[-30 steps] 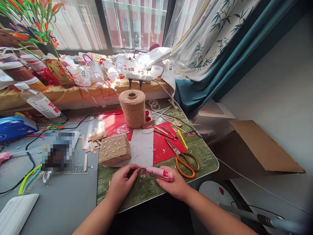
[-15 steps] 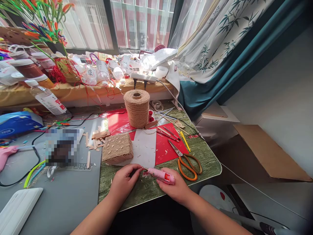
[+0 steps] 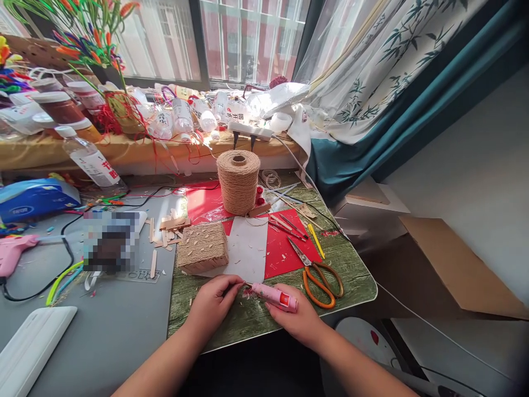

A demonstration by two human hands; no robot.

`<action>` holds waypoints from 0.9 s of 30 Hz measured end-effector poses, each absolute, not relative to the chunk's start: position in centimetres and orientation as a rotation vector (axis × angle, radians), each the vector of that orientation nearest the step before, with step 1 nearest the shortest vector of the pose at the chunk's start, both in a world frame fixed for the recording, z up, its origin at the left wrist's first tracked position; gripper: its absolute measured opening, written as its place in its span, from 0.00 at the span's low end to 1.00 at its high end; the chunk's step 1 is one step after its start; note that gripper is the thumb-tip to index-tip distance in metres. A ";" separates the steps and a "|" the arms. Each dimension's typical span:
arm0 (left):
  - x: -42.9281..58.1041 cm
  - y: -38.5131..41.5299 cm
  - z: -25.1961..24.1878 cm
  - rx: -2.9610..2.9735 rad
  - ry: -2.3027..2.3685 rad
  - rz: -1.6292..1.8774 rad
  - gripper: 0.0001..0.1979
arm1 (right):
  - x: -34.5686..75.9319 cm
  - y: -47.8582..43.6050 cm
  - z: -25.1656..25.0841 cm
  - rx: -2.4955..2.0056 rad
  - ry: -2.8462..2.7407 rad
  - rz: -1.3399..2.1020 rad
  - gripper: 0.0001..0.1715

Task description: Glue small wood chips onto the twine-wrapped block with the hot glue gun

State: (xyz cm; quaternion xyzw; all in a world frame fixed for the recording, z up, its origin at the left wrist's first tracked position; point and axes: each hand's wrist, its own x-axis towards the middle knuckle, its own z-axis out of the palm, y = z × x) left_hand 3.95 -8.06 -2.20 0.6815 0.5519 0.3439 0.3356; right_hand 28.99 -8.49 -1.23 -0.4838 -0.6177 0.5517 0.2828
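Two bare hands work close together above the near edge of a green wood-grain tabletop [image 3: 225,336]. Left hand [image 3: 212,303]: thumb and index fingertips pressed together; whether a small piece is pinched between them cannot be told. Right hand [image 3: 300,320]: fingers wrapped around a pink handheld tool [image 3: 273,296] with an orange-red insert in its side. The tool lies between the hands, its narrow tip directed at the left fingertips; contact at that point is too small to confirm. Small red scraps [image 3: 248,294] lie under the tool's front end.

Beyond the left hand sits a twine-covered block [image 3: 202,248], with pale flakes scattered over its upper face. It rests partly on a white sheet [image 3: 248,251]. Right of this, a red sheet [image 3: 275,253] carries thin sticks. Scissors [image 3: 316,273] with orange handles lie near the right hand, blades pointing away from the person. A yellow cutter [image 3: 316,241] lies just beyond them.

Farther out, a large twine spool [image 3: 238,184] stands upright. Wooden sticks [image 3: 171,223] are heaped to its left. At far left, a pink glue gun [image 3: 14,253] lies on a grey surface [image 3: 119,331].
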 end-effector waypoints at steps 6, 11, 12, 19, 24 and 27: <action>4.0 -8.0 -2.3 1.754 1.459 0.894 0.09 | 29.0 -8.5 -1.1 -1.303 -1.664 1.462 0.17; 4.0 -8.1 -2.4 1.757 1.453 0.887 0.09 | 29.1 -8.6 -1.4 -1.286 -1.649 1.486 0.18; 4.0 -8.1 -2.3 1.760 1.450 0.888 0.09 | 29.1 -8.6 -1.5 -1.293 -1.642 1.483 0.18; 4.0 -7.9 -2.1 1.774 1.433 0.905 0.09 | 29.2 -8.6 -2.1 -1.284 -1.658 1.471 0.16; 4.0 -8.1 -1.9 1.777 1.430 0.903 0.10 | 29.1 -8.5 -1.7 -1.286 -1.704 1.445 0.14; 4.0 -8.1 -1.8 1.778 1.430 0.897 0.10 | 29.1 -8.5 -1.7 -1.297 -1.699 1.447 0.15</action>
